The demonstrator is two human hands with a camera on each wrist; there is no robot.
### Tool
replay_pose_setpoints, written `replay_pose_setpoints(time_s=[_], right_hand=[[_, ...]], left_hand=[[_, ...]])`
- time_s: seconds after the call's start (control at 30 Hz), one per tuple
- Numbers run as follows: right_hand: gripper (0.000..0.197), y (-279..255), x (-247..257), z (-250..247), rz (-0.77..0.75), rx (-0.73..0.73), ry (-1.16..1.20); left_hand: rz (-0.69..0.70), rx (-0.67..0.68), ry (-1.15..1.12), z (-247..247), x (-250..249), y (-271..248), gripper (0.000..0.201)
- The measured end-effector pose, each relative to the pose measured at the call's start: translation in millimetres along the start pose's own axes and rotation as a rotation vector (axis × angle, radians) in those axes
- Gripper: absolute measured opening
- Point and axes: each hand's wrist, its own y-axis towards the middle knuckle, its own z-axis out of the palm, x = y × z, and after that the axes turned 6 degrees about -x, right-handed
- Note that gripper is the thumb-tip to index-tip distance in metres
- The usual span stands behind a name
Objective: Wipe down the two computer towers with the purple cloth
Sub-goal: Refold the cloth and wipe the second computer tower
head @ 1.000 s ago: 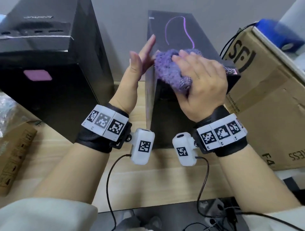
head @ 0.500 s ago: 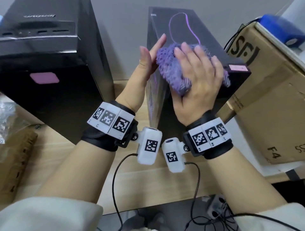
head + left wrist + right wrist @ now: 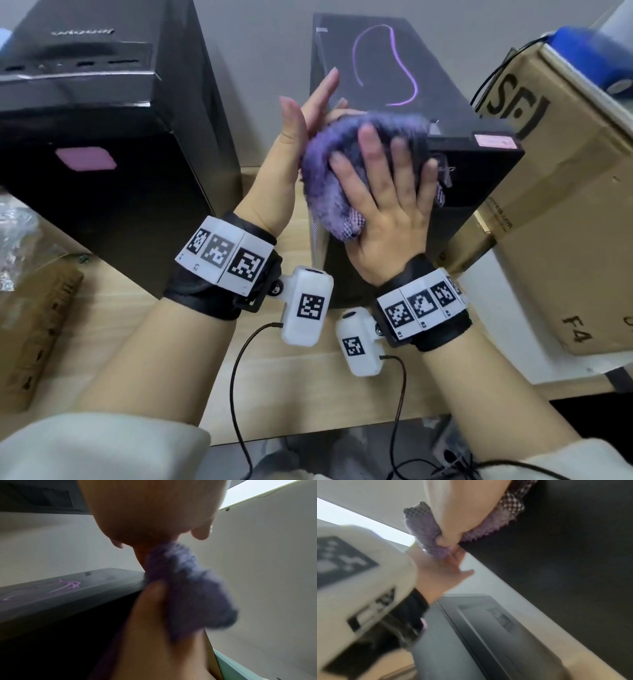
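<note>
While the right hand (image 3: 387,209) presses the purple cloth (image 3: 342,171) onto the front top corner of the right tower (image 3: 394,68), fingers spread flat over it and thumb curled into the fabric in the right wrist view, the left hand (image 3: 298,137) stands flat and open against that tower's left side, fingers straight, touching the cloth's edge. Left tower (image 3: 102,120) sits at 10 o'clock on the wooden surface (image 3: 291,394), untouched. Cardboard box (image 3: 565,205) at 3 o'clock, just beside the right tower.
</note>
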Motion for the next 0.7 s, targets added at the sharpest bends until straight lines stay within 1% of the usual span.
replay_pose_setpoints(time_s=[0.07, 0.13, 0.17, 0.23, 0.33, 0.4, 0.43, 0.47, 0.53, 0.6, 0.63, 0.7], right_hand=[[0.049, 29, -2, -9, 0.023, -0.095, 0.128], [0.044, 46, -11, -13, 0.01, -0.135, 0.224], [0.043, 48, -18, -14, -0.003, -0.144, 0.235], [0.044, 40, -37, -16, -0.005, -0.158, 0.224], [0.042, 23, -70, -19, 0.067, -0.227, 0.242], [0.041, 15, -87, -22, 0.137, -0.258, 0.295], [0.041, 11, -93, -23, 0.18, -0.271, 0.358], [0.042, 7, -99, -22, 0.234, -0.274, 0.463], [0.05, -2, -103, -20, 0.382, -0.235, 0.701], [0.06, -15, -98, -15, 0.508, -0.198, 0.852], [0.065, -24, -93, -11, 0.531, -0.186, 0.875], [0.064, -46, -83, -6, 0.589, -0.171, 0.782]], left_hand=[[0.003, -0.029, -0.091, 4, -2, 0, 0.102], [0.006, -0.083, -0.098, 6, -4, 1, 0.099], [0.016, -0.1, -0.079, 6, -4, 3, 0.1], [0.061, -0.136, 0.033, 7, -5, 6, 0.103], [0.158, -0.219, 0.218, 15, -3, 9, 0.099], [0.239, -0.255, 0.292, 28, 1, 7, 0.098], [0.277, -0.271, 0.332, 37, 4, 6, 0.094], [0.311, -0.298, 0.38, 43, 8, 5, 0.089], [0.378, -0.376, 0.464, 53, 15, 7, 0.075], [0.452, -0.466, 0.523, 56, 17, 11, 0.063], [0.49, -0.494, 0.558, 55, 17, 14, 0.059], [0.562, -0.512, 0.642, 51, 17, 17, 0.057]])
